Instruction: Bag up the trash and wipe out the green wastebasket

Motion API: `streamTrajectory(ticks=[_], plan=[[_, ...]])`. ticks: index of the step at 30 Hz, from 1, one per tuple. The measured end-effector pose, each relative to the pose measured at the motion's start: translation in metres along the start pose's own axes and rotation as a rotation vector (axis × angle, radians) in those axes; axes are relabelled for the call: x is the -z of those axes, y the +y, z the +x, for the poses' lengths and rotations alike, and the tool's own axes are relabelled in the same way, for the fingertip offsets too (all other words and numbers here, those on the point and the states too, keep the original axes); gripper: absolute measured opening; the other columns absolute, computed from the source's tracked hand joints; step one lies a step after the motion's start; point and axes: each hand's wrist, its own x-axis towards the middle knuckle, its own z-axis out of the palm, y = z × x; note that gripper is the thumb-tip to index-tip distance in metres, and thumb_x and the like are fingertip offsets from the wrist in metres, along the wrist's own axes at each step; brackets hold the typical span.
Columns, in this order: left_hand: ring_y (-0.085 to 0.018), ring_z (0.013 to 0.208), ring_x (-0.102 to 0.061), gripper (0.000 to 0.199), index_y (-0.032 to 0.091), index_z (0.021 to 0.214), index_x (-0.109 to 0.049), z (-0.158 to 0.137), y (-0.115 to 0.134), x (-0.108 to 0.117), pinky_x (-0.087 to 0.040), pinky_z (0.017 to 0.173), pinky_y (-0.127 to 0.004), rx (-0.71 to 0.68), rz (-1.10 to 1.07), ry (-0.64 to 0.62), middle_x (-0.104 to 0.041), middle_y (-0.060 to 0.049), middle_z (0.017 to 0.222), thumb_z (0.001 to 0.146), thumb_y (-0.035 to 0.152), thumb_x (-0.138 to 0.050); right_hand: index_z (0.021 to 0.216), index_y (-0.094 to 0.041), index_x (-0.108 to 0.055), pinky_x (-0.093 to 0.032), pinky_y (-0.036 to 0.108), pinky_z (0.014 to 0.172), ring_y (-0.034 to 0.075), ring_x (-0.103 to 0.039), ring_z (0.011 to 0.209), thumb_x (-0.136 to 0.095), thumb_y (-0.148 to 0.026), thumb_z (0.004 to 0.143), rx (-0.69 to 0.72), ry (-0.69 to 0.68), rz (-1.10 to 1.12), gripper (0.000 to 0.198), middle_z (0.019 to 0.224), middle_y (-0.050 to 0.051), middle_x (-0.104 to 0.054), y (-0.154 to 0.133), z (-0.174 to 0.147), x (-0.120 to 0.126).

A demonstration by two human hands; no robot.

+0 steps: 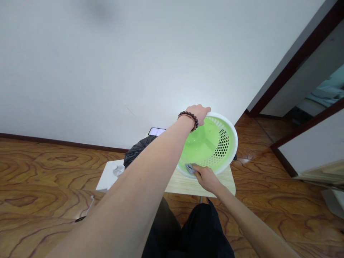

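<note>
A green plastic colander [202, 141] with a white rim sits tilted on a small light wood table, its holes showing on the right side. My left hand [198, 113], with a beaded bracelet at the wrist, grips the far rim of the colander. Pinched in the fingers of my right hand [208, 178] is a folded grey cloth [190, 168], which lies against the inner wall near the front rim. My left forearm hides part of the colander's left side.
A phone [156, 131] lies at the table's [185, 183] back left, near the wall. Beside it a black plastic bag [137, 148] bulges behind my left arm. A white box-like object [107, 175] is further left. A doorway opens at the right.
</note>
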Motion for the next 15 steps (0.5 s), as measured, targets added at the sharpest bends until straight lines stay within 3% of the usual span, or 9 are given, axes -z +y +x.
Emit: streamTrajectory(ticks=[4, 8, 11, 15], plan=[[-0.026, 0.092, -0.054, 0.045, 0.027, 0.114, -0.046, 0.000, 0.001, 0.000, -0.042, 0.074, -0.034, 0.009, -0.012, 0.003, -0.055, -0.009, 0.102, 0.070, 0.022, -0.053, 0.119, -0.023, -0.050, -0.038, 0.029, 0.093, 0.016, -0.048, 0.111, -0.034, -0.011, 0.083, 0.114, -0.011, 0.117, 0.041, 0.121, 0.001, -0.053, -0.011, -0.043, 0.018], [-0.026, 0.097, -0.052, 0.047, 0.028, 0.116, -0.044, 0.001, 0.001, -0.001, -0.040, 0.079, -0.035, 0.030, -0.045, -0.015, -0.053, -0.008, 0.106, 0.070, 0.023, -0.054, 0.122, -0.025, -0.047, -0.039, 0.029, 0.092, 0.016, -0.050, 0.109, -0.035, -0.013, 0.084, 0.147, -0.110, 0.173, 0.042, 0.121, 0.000, -0.054, -0.010, -0.063, 0.029], [-0.027, 0.096, -0.052, 0.046, 0.027, 0.115, -0.045, 0.004, 0.001, -0.002, -0.040, 0.079, -0.036, 0.004, -0.046, 0.002, -0.054, -0.009, 0.105, 0.070, 0.022, -0.054, 0.120, -0.024, -0.049, -0.043, 0.028, 0.084, 0.016, -0.056, 0.099, -0.031, -0.017, 0.087, 0.051, 0.015, 0.206, 0.038, 0.110, 0.001, -0.060, -0.002, -0.048, 0.032], [-0.027, 0.093, -0.054, 0.045, 0.025, 0.114, -0.046, 0.004, 0.002, -0.003, -0.042, 0.075, -0.037, -0.014, -0.016, 0.020, -0.054, -0.010, 0.103, 0.070, 0.021, -0.053, 0.119, -0.021, -0.048, -0.044, 0.027, 0.078, 0.017, -0.057, 0.093, -0.029, -0.020, 0.088, -0.041, 0.181, 0.109, 0.036, 0.106, 0.003, -0.061, 0.015, 0.003, 0.025]])
